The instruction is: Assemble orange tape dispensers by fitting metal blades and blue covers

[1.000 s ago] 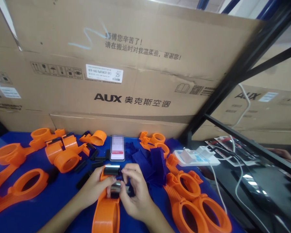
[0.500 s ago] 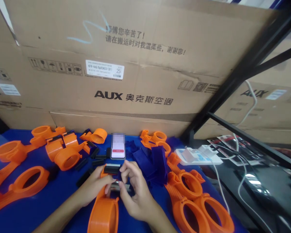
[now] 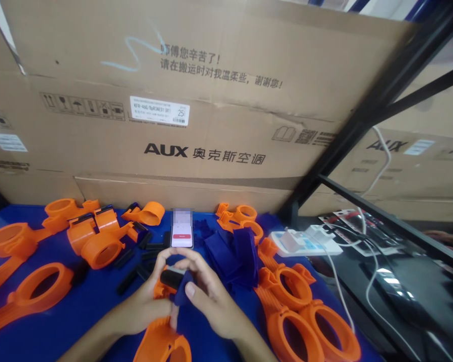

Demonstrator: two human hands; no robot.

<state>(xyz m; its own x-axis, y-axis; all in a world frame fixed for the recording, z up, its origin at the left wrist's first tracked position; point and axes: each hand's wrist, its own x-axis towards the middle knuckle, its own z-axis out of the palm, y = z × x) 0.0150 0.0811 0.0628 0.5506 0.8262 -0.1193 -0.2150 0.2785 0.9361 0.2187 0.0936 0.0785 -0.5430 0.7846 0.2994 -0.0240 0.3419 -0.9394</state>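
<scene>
My left hand [image 3: 151, 301] is closed around the head of an orange tape dispenser [image 3: 154, 344], whose ring end points down toward me. A black strip [image 3: 172, 277] with a pale edge sits across that head. In my right hand [image 3: 209, 296], a small dark blue piece [image 3: 183, 289] is pinched under the thumb and pressed against the black strip's right end. The index fingertips of both hands meet above the head. Fingers partly hide where the blue piece touches the dispenser.
Several orange tape dispensers lie at left [image 3: 45, 289] and right [image 3: 294, 329]. Dark blue sheets [image 3: 234, 254] are heaped behind my right hand, black strips [image 3: 128, 279] behind my left. A phone [image 3: 181, 236] stands ahead, before a cardboard box [image 3: 211, 176]. A power strip [image 3: 305, 243] lies right.
The dispenser has turned and tilted in my left hand. The blue piece now shows at the right side of its head, and my right fingers have wrapped round over the top.
</scene>
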